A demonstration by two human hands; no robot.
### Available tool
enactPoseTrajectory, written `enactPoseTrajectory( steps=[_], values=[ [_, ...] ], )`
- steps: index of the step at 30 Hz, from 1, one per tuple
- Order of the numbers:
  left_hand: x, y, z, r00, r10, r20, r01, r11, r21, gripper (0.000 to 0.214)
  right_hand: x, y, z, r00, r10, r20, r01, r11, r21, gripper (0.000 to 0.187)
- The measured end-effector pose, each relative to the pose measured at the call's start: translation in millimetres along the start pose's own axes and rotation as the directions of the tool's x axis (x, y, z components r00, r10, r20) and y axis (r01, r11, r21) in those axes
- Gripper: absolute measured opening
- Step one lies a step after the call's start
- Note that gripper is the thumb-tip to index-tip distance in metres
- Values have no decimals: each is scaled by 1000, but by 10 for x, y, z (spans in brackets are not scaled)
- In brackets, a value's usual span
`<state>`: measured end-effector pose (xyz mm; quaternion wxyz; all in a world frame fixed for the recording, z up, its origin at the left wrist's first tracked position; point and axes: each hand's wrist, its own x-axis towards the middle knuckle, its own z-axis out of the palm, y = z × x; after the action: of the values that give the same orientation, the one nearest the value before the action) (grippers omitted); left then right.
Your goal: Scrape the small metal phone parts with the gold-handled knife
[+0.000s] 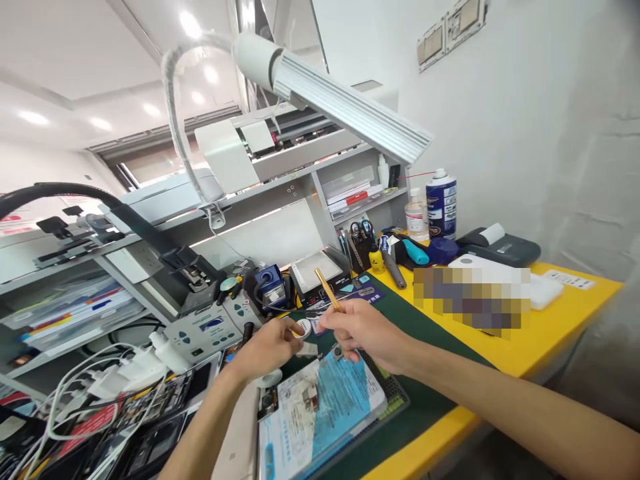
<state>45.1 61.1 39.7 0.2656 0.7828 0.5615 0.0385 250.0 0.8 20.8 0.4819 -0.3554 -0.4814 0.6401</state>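
My right hand (pixel 367 331) is closed around a slim gold pen-like tool (pixel 326 287), whose upper end points up and away from me. Its lower end is hidden by my fingers. To its left, my left hand (pixel 273 347) has its fingers curled together; whatever they may hold is hidden. A small round white-lidded container (pixel 304 327) sits just beyond the left fingertips. Below both hands lies a blue and white printed package (pixel 345 397), with a small metallic part (pixel 310 399) and dark smudges on top.
A soldering station (pixel 213 333) and a heap of phone parts and white cables (pixel 120 400) crowd the left. A lamp (pixel 345 100) hangs overhead. On the yellow table (pixel 565 327) stand a spray can (pixel 441 203) and a black printer (pixel 500 247). A green mat (pixel 425 340) lies at centre.
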Motion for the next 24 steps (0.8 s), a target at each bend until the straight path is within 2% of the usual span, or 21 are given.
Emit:
enactPoseTrajectory(
  steps=[3, 6, 11, 15, 19, 24],
  values=[
    [104, 40, -12, 1000, 8, -29, -4, 992, 130, 32, 10, -9, -17, 1000, -20, -10, 20, 1000, 6, 13],
    [106, 43, -69, 998, 33, -56, -22, 981, 191, 33, 8, -26, -37, 998, -51, -21, 52, 998, 40, 19],
    [-45, 44, -178, 993, 27, -116, 3, 969, 247, 33, 23, -56, -72, 991, -134, -18, 135, 985, 104, 41],
    [-192, 45, -225, 984, 13, -179, 38, 960, 278, 34, 70, -50, -88, 963, -246, -109, 254, 965, 61, 51],
    [-173, 17, -148, 993, 56, -102, -18, 939, 344, 33, 121, 8, -77, 943, -292, -160, 299, 954, 22, 54],
    [47, 4, 51, 999, 49, -2, -44, 904, 425, 34, 175, 102, -63, 959, -249, -137, 252, 968, 2, 56]
  ],
)
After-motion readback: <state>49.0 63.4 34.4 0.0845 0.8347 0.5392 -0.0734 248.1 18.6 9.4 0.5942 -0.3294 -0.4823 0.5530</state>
